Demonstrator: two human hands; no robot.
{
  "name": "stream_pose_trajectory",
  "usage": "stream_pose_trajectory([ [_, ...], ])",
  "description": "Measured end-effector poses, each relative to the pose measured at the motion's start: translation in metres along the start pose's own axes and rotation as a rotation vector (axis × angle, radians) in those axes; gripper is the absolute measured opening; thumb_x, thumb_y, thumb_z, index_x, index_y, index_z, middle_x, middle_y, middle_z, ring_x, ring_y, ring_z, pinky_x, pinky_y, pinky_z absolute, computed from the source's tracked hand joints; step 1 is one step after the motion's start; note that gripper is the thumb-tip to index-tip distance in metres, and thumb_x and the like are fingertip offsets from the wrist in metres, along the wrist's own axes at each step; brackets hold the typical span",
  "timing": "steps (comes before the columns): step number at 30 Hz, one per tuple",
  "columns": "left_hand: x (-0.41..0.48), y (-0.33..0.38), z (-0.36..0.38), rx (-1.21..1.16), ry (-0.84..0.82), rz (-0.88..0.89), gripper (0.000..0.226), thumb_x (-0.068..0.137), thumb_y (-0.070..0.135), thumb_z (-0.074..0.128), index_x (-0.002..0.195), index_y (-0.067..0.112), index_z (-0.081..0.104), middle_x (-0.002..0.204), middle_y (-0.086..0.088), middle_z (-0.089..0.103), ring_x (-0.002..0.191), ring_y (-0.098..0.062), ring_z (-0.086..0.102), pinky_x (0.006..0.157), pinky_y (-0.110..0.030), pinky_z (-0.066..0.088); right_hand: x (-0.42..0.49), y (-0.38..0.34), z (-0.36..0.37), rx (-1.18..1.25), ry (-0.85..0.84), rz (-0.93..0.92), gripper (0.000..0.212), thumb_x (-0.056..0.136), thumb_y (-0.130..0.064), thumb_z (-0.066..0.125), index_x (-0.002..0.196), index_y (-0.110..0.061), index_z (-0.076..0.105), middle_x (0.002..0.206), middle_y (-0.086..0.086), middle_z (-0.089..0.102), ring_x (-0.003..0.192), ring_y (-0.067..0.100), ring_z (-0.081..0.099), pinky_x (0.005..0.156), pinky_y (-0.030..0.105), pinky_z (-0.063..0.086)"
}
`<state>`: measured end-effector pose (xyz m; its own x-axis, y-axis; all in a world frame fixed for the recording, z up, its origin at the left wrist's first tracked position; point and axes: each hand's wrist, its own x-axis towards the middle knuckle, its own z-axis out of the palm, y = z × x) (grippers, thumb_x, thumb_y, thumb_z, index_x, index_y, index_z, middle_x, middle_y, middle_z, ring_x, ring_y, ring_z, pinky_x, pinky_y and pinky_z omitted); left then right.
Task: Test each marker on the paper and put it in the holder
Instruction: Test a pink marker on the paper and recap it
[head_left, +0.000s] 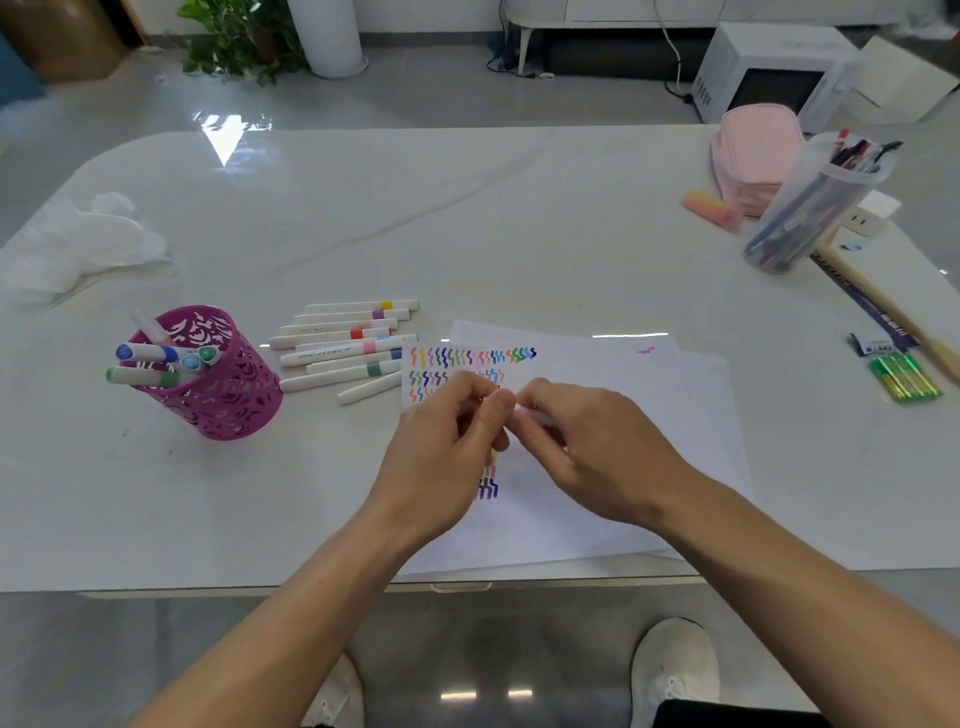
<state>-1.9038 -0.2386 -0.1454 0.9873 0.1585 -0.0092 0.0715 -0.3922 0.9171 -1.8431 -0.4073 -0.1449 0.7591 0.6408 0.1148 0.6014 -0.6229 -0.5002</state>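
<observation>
**One end in each hand: work along the barrel**

I have both hands together just above the paper (623, 467), and the marker in hand (537, 417) is between them. Only a short piece of its white barrel shows. The right hand (592, 452) has its fingers curled round this barrel. The left hand (441, 441) pinches the other end with thumb and fingertips. The cap itself is hidden, so I cannot tell if it is on or off. My judgement is that the step is either uncapping for the test or capping after it.

To do it well, I would pull or push straight along the barrel, with no bending to the side, and hold the tip away from the fingers. If the test is not yet made, the bare white area to the right of the squiggles (467, 358) is a good place for a short line.

The waiting markers (345, 345) lie in a row on the table (467, 208), just left of the paper. The purple holder (228, 384) stands further left, with the stored markers (156, 358) inside it. I would lower the marker into it gently, so that it does not tip.
</observation>
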Motion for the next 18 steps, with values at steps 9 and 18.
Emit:
stream_pose_trajectory([
  [9, 0.003, -0.004, -0.004, -0.093, -0.096, -0.079, 0.020, 0.101, 0.022, 0.056, 0.082, 0.018, 0.062, 0.066, 0.005, 0.067, 0.061, -0.008, 0.060, 0.059, -0.018, 0.048, -0.005, 0.000, 0.002, -0.188, 0.071, -0.083, 0.044, 0.102, -0.055, 0.031, 0.089, -0.028, 0.063, 0.060, -0.010, 0.050, 0.053, 0.018, 0.047, 0.048, 0.032, 0.039],
  [18, 0.006, 0.000, -0.013, -0.081, -0.055, -0.073, 0.021, 0.101, 0.022, 0.058, 0.082, 0.015, 0.061, 0.063, 0.000, 0.065, 0.058, -0.012, 0.054, 0.063, -0.038, 0.049, -0.002, -0.005, 0.008, -0.136, 0.149, -0.010, 0.038, 0.099, -0.060, 0.042, 0.101, -0.040, 0.074, 0.057, -0.007, 0.063, 0.049, 0.021, 0.048, 0.048, 0.029, 0.038],
])
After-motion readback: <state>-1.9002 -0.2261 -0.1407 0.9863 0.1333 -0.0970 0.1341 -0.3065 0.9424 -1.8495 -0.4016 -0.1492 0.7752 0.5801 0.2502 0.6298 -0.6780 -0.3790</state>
